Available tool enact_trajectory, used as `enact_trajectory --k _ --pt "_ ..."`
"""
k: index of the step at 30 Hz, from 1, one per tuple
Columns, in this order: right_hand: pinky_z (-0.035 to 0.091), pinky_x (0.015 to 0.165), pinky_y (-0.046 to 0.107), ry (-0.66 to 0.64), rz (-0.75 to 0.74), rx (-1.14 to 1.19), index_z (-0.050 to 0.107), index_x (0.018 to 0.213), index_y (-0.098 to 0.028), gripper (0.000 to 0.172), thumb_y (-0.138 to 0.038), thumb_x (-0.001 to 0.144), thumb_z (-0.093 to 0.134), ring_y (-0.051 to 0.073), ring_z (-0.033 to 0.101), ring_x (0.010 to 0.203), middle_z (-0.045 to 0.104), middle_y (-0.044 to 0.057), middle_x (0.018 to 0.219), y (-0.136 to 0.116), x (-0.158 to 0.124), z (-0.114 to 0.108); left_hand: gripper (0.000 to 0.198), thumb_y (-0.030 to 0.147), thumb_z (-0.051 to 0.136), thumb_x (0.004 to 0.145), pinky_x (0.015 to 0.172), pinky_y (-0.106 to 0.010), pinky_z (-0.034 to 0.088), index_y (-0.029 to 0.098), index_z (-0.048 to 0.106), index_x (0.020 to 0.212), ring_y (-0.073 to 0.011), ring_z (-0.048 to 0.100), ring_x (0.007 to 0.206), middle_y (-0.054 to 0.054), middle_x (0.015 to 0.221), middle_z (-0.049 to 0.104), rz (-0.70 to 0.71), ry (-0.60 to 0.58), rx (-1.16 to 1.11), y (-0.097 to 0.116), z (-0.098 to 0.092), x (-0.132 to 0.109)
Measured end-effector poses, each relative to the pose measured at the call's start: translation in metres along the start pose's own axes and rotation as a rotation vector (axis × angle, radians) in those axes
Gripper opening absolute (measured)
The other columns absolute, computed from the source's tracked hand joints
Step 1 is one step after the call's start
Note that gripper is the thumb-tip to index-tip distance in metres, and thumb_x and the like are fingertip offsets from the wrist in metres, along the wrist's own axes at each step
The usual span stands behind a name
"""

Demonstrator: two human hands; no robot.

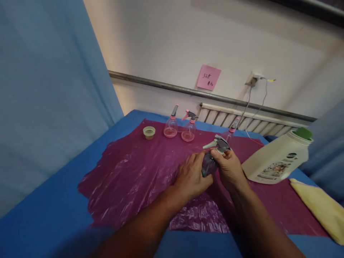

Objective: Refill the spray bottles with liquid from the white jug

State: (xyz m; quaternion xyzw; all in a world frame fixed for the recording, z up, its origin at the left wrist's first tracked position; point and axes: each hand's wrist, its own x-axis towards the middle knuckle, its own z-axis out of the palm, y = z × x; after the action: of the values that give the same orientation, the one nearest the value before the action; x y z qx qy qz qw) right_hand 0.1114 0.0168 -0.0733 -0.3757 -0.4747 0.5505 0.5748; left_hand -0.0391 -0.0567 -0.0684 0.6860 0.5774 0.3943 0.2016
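A clear spray bottle (pixel 209 165) with a pale green and grey trigger head is held between both hands above the table. My left hand (pixel 192 173) is wrapped round the bottle's body from the left. With its fingers at the neck, just under the trigger head, my right hand (pixel 228 165) grips the same bottle. Behind it stands a pink-collared spray bottle (pixel 231 135), partly hidden. Farther back and left are two more spray bottles, one upright (pixel 170 129) and another (pixel 188 133) beside it, both with a little pink liquid.
Crumpled purple plastic sheeting (pixel 129 172) covers much of the blue table (pixel 53 200). A small round tub (pixel 149 132) sits back left. At right stand a large white jug (pixel 276 157) with green at its mouth and a yellow cloth (pixel 319 204). Cables hang from a wall socket (pixel 253 79).
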Motion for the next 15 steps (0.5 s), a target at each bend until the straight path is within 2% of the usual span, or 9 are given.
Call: enact_trajectory --k 4,8,12,15 --pt "0.055 0.073 0.034 -0.033 0.039 0.047 0.073 0.099 -0.024 0.051 -0.050 0.068 0.104 0.017 0.065 0.071 0.074 0.000 0.085 -0.009 -0.003 0.008 0.063 0.023 0.073 0.084 0.111 -0.047 0.054 0.029 0.059 0.145 -0.0338 0.068 0.127 -0.008 0.132 0.072 0.037 0.002 -0.026 0.002 0.000 0.000" --pt "0.054 0.070 0.034 0.030 0.024 -0.022 0.075 0.097 -0.026 0.049 -0.051 0.068 0.104 0.018 0.064 0.071 0.073 -0.001 0.083 -0.014 -0.006 0.010 0.066 0.022 0.073 0.082 0.113 -0.050 0.054 0.026 0.058 0.147 -0.0351 0.066 0.132 -0.011 0.138 0.070 0.096 -0.014 -0.018 0.004 0.000 -0.002" --pt "0.053 0.072 0.035 0.053 0.013 -0.173 0.077 0.093 -0.023 0.051 -0.060 0.068 0.101 0.021 0.067 0.075 0.076 0.002 0.084 -0.012 -0.005 0.009 0.063 0.026 0.074 0.083 0.103 -0.049 0.057 0.025 0.061 0.144 -0.0353 0.070 0.122 -0.010 0.128 0.072 0.008 -0.041 -0.003 0.006 0.001 -0.002" --pt "0.056 0.081 0.038 0.014 0.005 -0.205 0.081 0.103 -0.023 0.055 -0.064 0.071 0.099 0.025 0.072 0.086 0.081 0.005 0.095 -0.013 -0.006 0.005 0.063 0.028 0.076 0.083 0.100 -0.046 0.057 0.028 0.061 0.144 -0.0340 0.071 0.119 -0.009 0.128 0.073 -0.033 -0.031 -0.062 0.005 0.001 0.000"
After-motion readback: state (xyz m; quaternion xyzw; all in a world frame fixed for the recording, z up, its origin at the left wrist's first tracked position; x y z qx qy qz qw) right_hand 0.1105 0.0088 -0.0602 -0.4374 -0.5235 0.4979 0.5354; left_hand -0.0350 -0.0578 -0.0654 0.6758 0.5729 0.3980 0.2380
